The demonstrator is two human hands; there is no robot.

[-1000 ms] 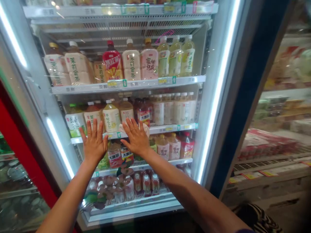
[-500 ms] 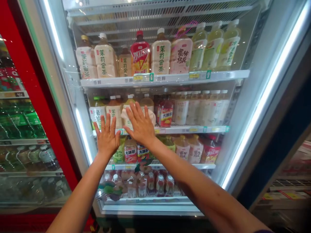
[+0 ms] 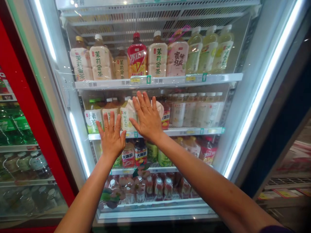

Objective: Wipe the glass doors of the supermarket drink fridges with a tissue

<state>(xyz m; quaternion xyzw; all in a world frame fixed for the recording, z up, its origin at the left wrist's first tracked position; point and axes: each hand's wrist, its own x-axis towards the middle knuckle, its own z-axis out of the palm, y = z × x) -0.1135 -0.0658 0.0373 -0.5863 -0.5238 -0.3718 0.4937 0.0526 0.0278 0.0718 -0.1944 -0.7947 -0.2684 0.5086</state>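
We see left hand (image 3: 112,139) spread flat, holding nothing, right hand (image 3: 148,119) spread, pressing white cloth (image 3: 159,110) against glass door (image 3: 170,89).

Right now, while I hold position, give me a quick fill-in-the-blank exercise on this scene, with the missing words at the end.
1. In height, the left hand sits ____ in the picture than the right hand.
2. A white cloth shows behind the person's ____ hand.
3. The red-labelled iced tea bottle in the row above both hands has a ____ cap.
4. The green-capped green tea bottle stands at the far ____ end of its row, as pictured.

Missing words: lower; right; red; left.
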